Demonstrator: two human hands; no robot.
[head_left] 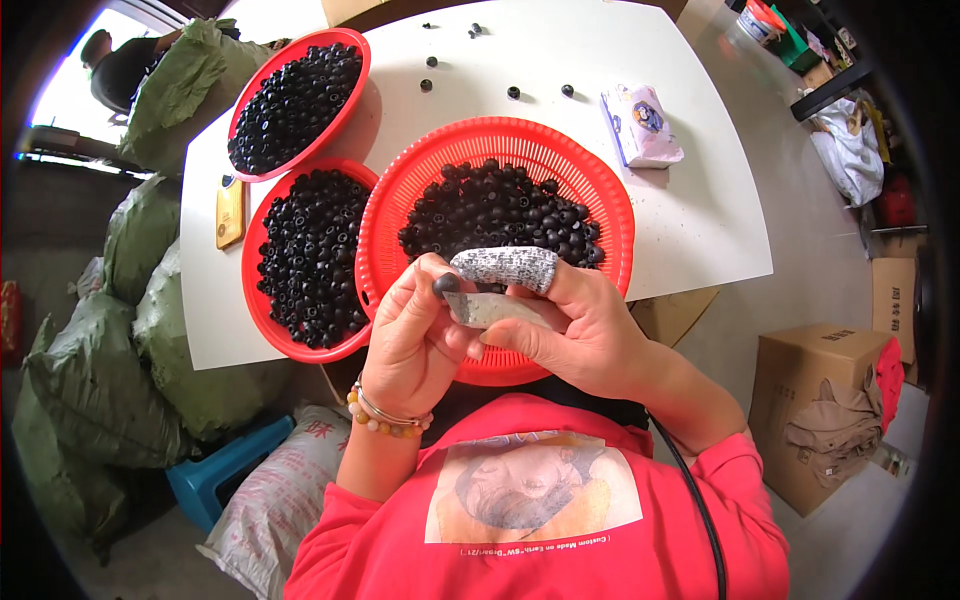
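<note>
Between the fingertips of my left hand (408,318) is a small black round cap (446,285). My right hand (595,330) grips a flat, pale grey blade-like strip (495,308), whose end reaches close to the cap; whether the two touch I cannot tell. A grey knitted finger sleeve (505,266) covers my right index finger. Both hands are over the near edge of a red slotted plastic basket (610,190), which holds a heap of black caps (500,210).
Two more red basins, a near one (254,290) and a far one (366,70), hold black caps at the left of the white table (710,225). A tissue pack (640,125), a yellow phone-like object (230,212) and several loose caps lie there. Green sacks (90,370) stand left, a carton (800,400) right.
</note>
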